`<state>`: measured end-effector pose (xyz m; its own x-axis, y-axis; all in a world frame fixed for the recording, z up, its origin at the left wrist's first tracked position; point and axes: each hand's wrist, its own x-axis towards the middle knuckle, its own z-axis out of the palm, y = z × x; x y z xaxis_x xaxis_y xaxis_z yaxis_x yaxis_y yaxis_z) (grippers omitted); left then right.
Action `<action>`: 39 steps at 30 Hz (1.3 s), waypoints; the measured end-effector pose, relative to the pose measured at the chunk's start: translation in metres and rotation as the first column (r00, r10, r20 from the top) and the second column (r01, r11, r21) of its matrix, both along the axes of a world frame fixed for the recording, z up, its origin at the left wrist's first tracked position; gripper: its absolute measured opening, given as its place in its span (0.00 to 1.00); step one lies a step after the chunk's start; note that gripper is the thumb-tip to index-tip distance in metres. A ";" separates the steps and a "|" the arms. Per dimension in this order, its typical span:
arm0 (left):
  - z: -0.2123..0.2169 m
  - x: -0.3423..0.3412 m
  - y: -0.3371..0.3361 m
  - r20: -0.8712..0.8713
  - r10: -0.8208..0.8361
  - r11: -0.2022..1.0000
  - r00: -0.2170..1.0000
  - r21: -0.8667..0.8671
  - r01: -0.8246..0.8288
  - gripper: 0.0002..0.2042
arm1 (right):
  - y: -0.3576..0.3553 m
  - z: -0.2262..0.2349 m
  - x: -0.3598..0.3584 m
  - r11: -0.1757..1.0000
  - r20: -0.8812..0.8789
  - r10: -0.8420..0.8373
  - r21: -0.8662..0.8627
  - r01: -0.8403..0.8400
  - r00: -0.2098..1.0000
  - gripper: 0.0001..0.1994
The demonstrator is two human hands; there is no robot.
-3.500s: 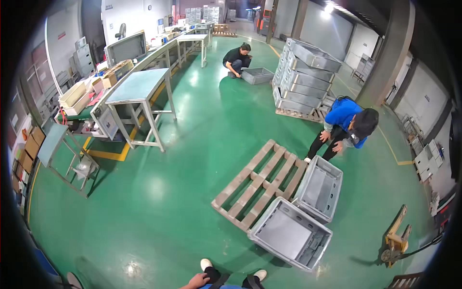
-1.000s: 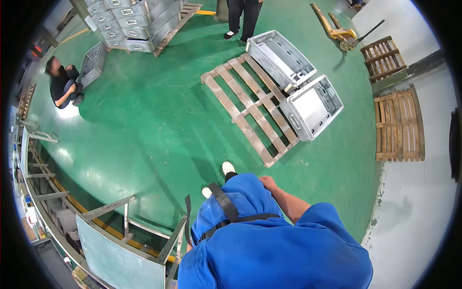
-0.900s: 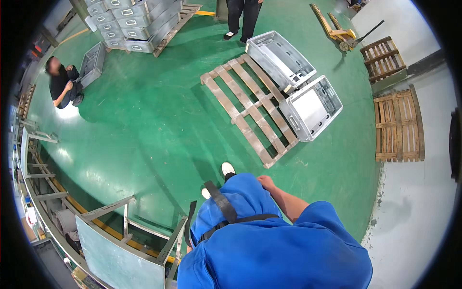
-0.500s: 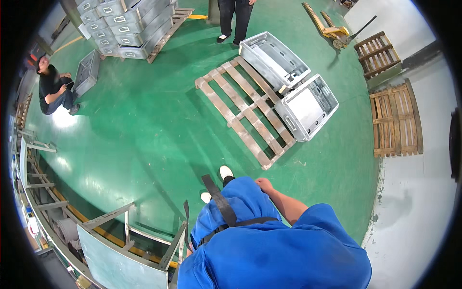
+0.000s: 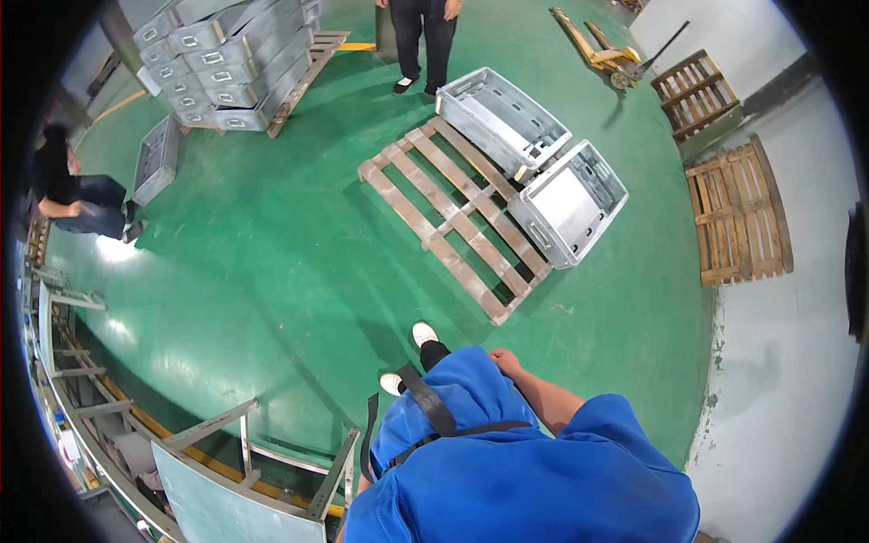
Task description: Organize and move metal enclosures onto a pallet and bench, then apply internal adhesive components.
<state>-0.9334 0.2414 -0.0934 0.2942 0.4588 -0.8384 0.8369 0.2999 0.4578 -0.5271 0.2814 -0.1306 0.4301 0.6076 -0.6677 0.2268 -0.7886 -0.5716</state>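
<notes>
My right hand (image 5: pixel 505 362) is closed beside the edge of my blue shirt (image 5: pixel 543 480); its fingers are curled, and whatever they may hold is hidden. The forearm (image 5: pixel 549 398) runs back to the short sleeve. My left hand is hidden behind my body. A black strap (image 5: pixel 427 403) lies over the shirt front. Ahead of me on the green floor lies a wooden pallet (image 5: pixel 453 229). Two grey plastic crates (image 5: pixel 563 237) with pale flat pieces inside sit along its right side, apart from my hands.
At the left stands a metal-framed bench (image 5: pixel 235 507). Stacked grey crates (image 5: pixel 226 77) on another pallet fill the far left, near a crouching person (image 5: pixel 81 195). Another person (image 5: pixel 422 41) stands beyond the crates. A yellow pallet jack (image 5: pixel 606 59) and upright pallets (image 5: pixel 740 213) are at the right.
The view has shifted slightly, so the pallet and crates appear a little farther left. The crouching person has turned the head and leaned left. My right hand remains closed beside the shirt.
</notes>
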 end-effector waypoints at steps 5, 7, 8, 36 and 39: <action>-0.001 -0.003 -0.009 0.037 -0.091 0.995 0.995 -0.027 0.092 0.25 | -0.079 0.017 0.021 0.997 0.057 0.005 -0.083 0.000 0.998 0.13; 0.000 -0.001 -0.018 0.052 -0.110 0.993 0.993 -0.033 0.111 0.25 | -0.122 0.019 0.031 0.986 0.124 0.049 -0.163 -0.028 0.991 0.14; 0.000 0.000 -0.023 0.059 -0.133 0.990 0.989 -0.040 0.135 0.25 | -0.146 0.022 0.033 0.983 0.105 -0.017 -0.180 0.036 0.994 0.14; -0.020 0.409 -0.065 0.115 -0.491 0.864 0.864 0.191 0.466 0.23 | -0.407 -0.063 0.380 0.746 -0.014 -0.665 0.038 0.665 0.747 0.10; -0.025 0.469 -0.049 0.122 -0.512 0.854 0.850 0.174 0.490 0.19 | -0.386 -0.062 0.398 0.766 -0.031 -0.642 0.028 0.643 0.766 0.10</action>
<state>-0.4640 0.1929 -0.1182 0.6368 0.3153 -0.7036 0.7700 -0.2126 0.6016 -0.1291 -0.1049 -0.1926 0.7161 0.2167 -0.6635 -0.3364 -0.7258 -0.6000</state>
